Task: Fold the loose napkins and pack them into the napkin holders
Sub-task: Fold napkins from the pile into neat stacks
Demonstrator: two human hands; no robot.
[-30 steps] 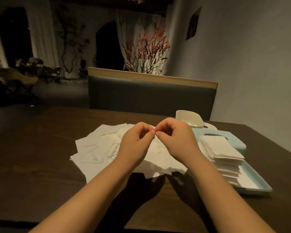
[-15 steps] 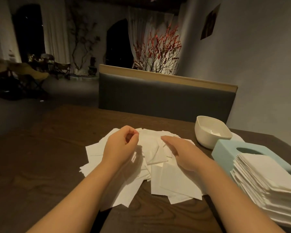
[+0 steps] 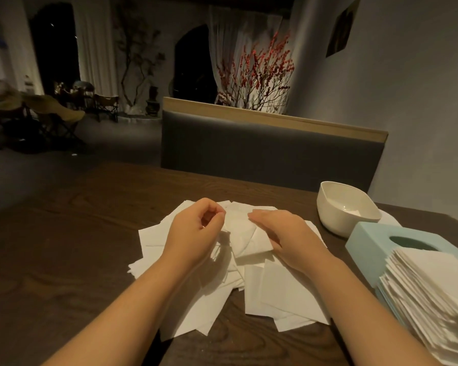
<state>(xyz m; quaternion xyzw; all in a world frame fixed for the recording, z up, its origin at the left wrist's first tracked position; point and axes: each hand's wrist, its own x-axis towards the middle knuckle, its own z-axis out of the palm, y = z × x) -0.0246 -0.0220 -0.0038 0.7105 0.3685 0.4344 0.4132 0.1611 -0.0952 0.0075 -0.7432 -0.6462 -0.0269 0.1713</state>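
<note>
Right hand [image 3: 283,233] now flat on folded napkin [image 3: 245,237]; left hand [image 3: 196,231] loosely curled, empty.

Single head view, forward and down, close over the table [image 3: 72,260].

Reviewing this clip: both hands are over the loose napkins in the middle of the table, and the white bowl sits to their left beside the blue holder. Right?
Not quite. The head view shows the white bowl to the right of the hands, not the left. The rest holds: the left hand and right hand are over the loose napkins, and the bowl is beside the blue holder.
</note>
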